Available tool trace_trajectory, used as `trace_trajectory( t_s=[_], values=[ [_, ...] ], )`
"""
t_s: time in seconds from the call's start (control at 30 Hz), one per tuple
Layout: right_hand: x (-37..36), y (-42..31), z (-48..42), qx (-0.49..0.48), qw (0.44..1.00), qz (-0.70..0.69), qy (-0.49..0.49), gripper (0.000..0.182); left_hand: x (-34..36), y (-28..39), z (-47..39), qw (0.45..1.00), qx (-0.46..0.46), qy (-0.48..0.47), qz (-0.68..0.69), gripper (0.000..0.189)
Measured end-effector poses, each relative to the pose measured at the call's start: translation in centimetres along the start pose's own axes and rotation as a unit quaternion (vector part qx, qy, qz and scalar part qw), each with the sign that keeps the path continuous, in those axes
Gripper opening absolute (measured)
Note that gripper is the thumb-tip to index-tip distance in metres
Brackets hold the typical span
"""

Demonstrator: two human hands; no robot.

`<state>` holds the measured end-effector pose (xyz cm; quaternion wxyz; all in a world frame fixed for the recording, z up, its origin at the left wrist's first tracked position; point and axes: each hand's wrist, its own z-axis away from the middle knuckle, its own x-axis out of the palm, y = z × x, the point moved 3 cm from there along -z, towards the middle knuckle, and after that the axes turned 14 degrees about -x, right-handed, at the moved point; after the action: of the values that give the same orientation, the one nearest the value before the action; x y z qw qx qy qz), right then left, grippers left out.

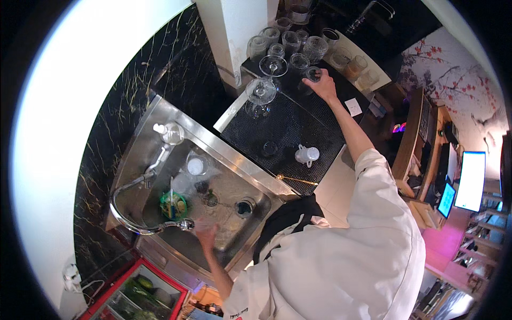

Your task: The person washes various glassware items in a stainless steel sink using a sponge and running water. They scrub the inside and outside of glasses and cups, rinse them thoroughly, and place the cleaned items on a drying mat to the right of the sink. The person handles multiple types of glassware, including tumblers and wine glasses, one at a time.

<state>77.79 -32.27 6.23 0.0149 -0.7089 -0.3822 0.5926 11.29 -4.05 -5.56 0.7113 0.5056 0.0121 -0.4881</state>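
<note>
My right hand [325,87] grips a clear drinking glass [313,73] at the far end of the black drying mat [276,124]. Close by stand two stemmed glasses, one [261,92] nearer me and another [273,65] behind it, both with their round bases up. My left hand [207,236] is blurred beneath the spout of the chrome faucet [186,225], over the stainless steel sink [234,224]; whether its fingers hold anything cannot be made out. A green basket [173,206] with brushes or utensils sits in the sink, near a white-topped container [195,166].
Many clear glasses [291,42] crowd the counter's far end. On the mat are a white two-handled cup [307,155], a small glass [270,148] and a gold-coloured bar spoon [298,180]. A pump bottle [173,133] stands behind the sink; a red-framed produce case [140,288] is lower left.
</note>
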Motion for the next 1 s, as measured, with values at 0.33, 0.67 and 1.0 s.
trace_trajectory(
  t_s=[0.33,0.67,1.0],
  values=[
    [0.4,-4.5,-1.5,-0.066,0.995,-0.036,-0.061,0.073,0.6,0.5,2.1,0.973,-0.077,0.110,0.185,0.064],
    [4.4,-4.8,-5.3,-0.177,0.979,-0.028,-0.092,0.073,0.1,0.5,1.0,0.975,-0.036,0.124,0.181,0.069],
    [4.7,-5.9,-4.7,-0.120,0.993,-0.016,0.003,0.079,1.1,1.7,1.3,0.978,-0.043,0.164,0.121,0.065]
  ],
)
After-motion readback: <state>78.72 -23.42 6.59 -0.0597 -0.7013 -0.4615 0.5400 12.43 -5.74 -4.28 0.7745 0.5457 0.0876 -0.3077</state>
